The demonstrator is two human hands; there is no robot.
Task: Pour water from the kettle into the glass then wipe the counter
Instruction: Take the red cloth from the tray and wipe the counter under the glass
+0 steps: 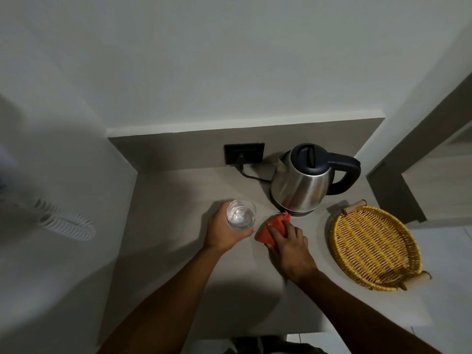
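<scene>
From the head view, the person's left hand (222, 231) was wrapped around a clear drinking glass (241, 214), its grip closed on the side wall, fingers curled under the near edge. The glass stood or hovered at the middle of the grey tabletop (178, 200); whether its base touched the surface could not be told. It appeared to hold some clear water.

Just right of the glass, the right hand (290, 247) lay palm down on a red-orange cloth (270, 229), fingers spread and pressing it flat against the tabletop, the grip flattened on the cloth rather than closed round it. A corner of the cloth stuck out on the far side, almost touching the base of the kettle.

The stainless-steel electric kettle (302, 185) stood upright at the far right of the tabletop, black lid shut, black handle (347, 175) pointing right, spout facing left. A black cord (249, 175) ran from behind it to a dark wall socket (244, 153) on the far backsplash.

To the right, near the edge, sat a round yellow wicker tray (373, 247) with two wooden handles, well apart from the hands. At the far left, blurred, hung a white coiled cable (66, 223).
</scene>
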